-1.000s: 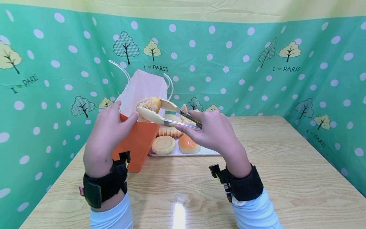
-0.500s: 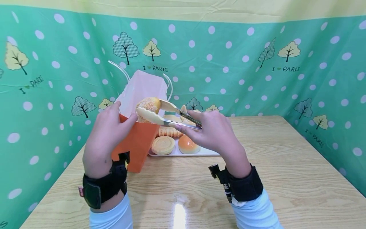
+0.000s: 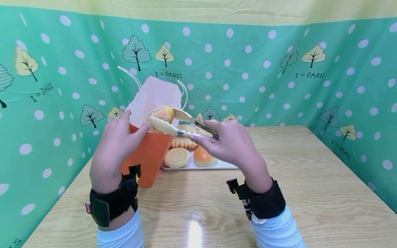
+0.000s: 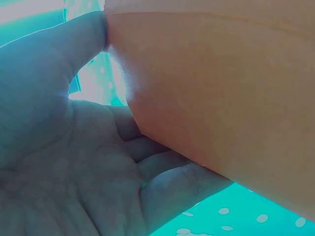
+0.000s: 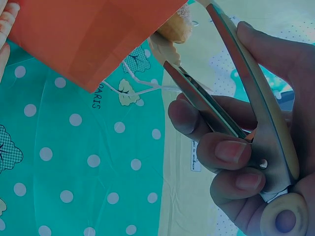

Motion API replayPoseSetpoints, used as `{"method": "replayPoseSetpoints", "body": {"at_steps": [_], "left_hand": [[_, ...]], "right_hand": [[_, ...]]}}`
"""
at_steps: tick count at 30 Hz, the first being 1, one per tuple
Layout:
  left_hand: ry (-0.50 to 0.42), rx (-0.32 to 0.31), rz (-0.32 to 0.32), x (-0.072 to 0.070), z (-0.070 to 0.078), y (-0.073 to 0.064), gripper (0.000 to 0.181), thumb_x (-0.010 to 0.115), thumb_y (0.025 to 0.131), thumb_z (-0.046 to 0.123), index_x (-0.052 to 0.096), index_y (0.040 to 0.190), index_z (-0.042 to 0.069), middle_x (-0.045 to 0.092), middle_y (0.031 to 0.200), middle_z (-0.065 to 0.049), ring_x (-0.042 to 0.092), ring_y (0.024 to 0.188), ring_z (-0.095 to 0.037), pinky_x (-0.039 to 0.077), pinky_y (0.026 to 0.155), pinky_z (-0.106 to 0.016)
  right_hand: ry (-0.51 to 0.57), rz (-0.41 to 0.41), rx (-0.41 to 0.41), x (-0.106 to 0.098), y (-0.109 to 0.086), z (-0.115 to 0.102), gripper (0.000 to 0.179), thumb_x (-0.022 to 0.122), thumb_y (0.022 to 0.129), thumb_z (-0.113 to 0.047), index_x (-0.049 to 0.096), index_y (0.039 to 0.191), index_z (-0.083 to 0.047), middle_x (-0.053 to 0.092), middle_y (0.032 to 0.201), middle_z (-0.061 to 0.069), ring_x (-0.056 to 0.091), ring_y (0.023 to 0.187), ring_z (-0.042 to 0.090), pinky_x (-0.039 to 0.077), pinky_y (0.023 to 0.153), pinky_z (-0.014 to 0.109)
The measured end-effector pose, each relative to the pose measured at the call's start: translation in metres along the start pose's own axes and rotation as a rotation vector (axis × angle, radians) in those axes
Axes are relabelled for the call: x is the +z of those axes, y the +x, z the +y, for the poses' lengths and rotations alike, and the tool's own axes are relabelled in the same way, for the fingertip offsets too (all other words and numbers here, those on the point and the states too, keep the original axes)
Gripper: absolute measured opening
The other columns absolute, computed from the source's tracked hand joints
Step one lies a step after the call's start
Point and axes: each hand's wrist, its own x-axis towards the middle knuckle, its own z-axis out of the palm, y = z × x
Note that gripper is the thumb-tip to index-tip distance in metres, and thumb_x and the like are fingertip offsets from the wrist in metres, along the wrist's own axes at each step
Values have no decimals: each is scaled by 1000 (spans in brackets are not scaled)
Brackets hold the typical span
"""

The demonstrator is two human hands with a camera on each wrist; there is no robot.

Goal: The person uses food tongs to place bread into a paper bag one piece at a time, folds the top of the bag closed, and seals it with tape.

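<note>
My left hand (image 3: pixel 116 144) grips the side of an orange paper bag (image 3: pixel 147 155) with a white inside and white cord handles. The thumb lies at the bag's top edge and the fingers pass behind it, as the left wrist view shows (image 4: pixel 162 177). The bag stands tilted on the table. In my right hand (image 3: pixel 231 141) is a pair of metal tongs (image 5: pixel 270 118) with cream scalloped tips. Between those tips sits a golden bun (image 3: pixel 162 113) with a crumbly topping, right at the bag's mouth. The right fingers curl round the tongs' arms.
Behind the bag, a white tray (image 3: pixel 218 165) bears a round flat pastry (image 3: pixel 176 157), a glossy bun (image 3: pixel 204 157), a ridged bread (image 3: pixel 185 142) and more breads partly hidden by the tongs. A green dotted curtain (image 3: pixel 248 86) surrounds the wooden table (image 3: pixel 279 172).
Both hands, the tongs, the bun and the bag stay practically still. Only the curtain's pattern at the far left shifts to the right.
</note>
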Motion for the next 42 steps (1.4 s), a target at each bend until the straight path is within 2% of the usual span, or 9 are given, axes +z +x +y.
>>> {"method": "replayPoseSetpoints", "body": {"at_steps": [3,9,15,22,30,38,42], "left_hand": [[1,0,1,0,0,0,79,45,93,40,11,146,-7,52,102,-26,46,96,-39,55,73,-52],[-4,6,2,0,0,1,79,45,93,41,11,146,-7,51,109,-28,45,98,-39,54,75,-54],[2,16,5,1,-1,2,79,45,93,40,12,146,-8,52,99,-25,45,95,-38,52,71,-48],[-11,18,4,1,-2,3,78,45,93,39,11,146,-8,51,114,-30,44,100,-40,53,77,-55],[-11,9,-1,2,-3,4,78,45,93,40,10,146,-6,51,113,-30,45,99,-40,54,77,-54],[-18,16,-4,1,-3,4,79,45,93,40,10,146,-7,47,122,-33,43,103,-41,52,80,-57],[-18,14,-6,1,-3,4,79,45,93,40,10,146,-7,48,119,-31,43,102,-41,53,79,-56]], "right_hand": [[2,0,-1,0,0,0,61,53,79,-64,65,120,-21,28,41,-5,32,39,16,19,36,29],[7,-2,-3,1,1,1,62,52,80,-65,65,120,-20,26,42,-5,30,38,16,18,36,28],[19,3,-7,0,1,0,61,55,79,-64,66,119,-20,25,44,-5,29,41,16,17,38,28],[16,7,-9,2,2,1,60,55,79,-63,66,119,-20,25,45,-5,29,43,16,16,38,28],[17,7,-5,3,2,1,59,55,79,-63,67,117,-19,25,44,-5,30,42,16,16,38,28],[17,5,-2,3,2,2,62,55,78,-64,66,119,-19,25,43,-5,30,42,17,16,38,28],[14,9,-8,3,2,1,60,55,79,-64,67,117,-20,25,44,-5,31,43,17,17,38,28]]}}
